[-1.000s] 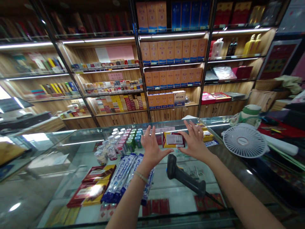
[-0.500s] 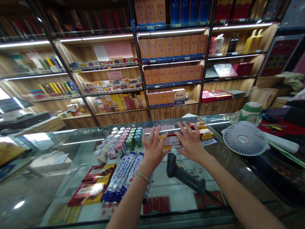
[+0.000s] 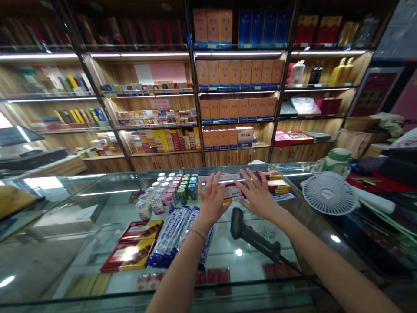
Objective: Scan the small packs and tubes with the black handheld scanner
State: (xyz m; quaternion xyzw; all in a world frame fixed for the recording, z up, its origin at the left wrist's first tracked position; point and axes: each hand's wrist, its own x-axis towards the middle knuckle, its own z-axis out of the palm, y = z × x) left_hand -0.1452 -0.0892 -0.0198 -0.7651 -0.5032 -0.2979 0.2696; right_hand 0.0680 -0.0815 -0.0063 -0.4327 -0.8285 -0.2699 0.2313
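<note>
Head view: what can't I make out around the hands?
All in the head view:
Red and yellow pack: ends partly behind the left hand and right hand.
Its print: too small and blurred.
Blue packets: some partly covered by the left forearm.
Scanner cable: far end lost near the right forearm.

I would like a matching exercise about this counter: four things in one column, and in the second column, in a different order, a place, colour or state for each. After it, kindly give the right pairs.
Column one
1. labelled packet
2. scanner
3. fan
4. bracelet

Column two
A. white and round, with a slatted front
B. worn by the person
C. between the left hand and the right hand
D. dark, lying on the glass, with a cable

Right pairs: 1-C, 2-D, 3-A, 4-B
</note>
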